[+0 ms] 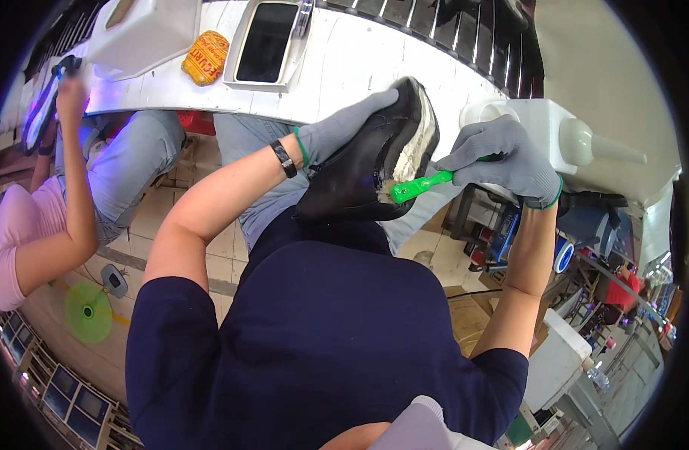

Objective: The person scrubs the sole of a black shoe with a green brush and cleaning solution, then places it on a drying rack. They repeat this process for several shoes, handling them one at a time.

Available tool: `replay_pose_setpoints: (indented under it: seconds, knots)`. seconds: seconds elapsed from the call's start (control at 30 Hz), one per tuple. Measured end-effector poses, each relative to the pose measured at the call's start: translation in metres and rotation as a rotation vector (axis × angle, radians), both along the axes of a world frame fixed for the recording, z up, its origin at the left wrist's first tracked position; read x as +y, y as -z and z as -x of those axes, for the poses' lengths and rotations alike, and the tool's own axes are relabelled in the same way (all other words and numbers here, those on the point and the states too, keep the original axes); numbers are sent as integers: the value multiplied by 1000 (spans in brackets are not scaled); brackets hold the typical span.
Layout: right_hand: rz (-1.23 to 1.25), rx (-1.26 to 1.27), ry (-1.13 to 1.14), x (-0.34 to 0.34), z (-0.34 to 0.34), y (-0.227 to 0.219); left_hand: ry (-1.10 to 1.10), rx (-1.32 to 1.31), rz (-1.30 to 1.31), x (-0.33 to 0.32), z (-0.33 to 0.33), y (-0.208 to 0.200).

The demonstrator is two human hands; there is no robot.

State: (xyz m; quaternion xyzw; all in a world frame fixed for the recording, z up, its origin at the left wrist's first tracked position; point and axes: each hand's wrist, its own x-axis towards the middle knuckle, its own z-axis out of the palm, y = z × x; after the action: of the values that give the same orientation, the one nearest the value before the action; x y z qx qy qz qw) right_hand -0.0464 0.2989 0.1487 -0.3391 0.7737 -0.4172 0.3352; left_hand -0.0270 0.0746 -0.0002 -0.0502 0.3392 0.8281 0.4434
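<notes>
Shoe in left hand

The black shoe is showing a smooth, leather-like sheen, while its whitish sole edge is looking rough. The grey gloves are looking matt and knitted, and the brush's green plastic handle is shining. The white tabletop is looking scuffed, the dark screen is gleaming, the metal bars are glinting

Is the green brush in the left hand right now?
No, the right hand grips the green brush, while the left hand holds the black shoe.
</notes>
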Motion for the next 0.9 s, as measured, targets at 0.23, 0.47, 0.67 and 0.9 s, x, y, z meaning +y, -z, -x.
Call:
replay_pose_setpoints:
  seconds: [0.23, 0.47, 0.67, 0.9]
  knots:
    - [89, 79, -101, -12, 20, 4, 99, -209, -401, 27, -16, 52]
    - [74, 41, -107, -19, 30, -2, 297, -233, -666, 31, -48, 65]
    - [117, 45, -164, -24, 35, 0, 380, -57, -520, 17, -66, 68]
    - [53, -50, -159, -8, 34, -3, 392, 105, -401, 6, -64, 61]
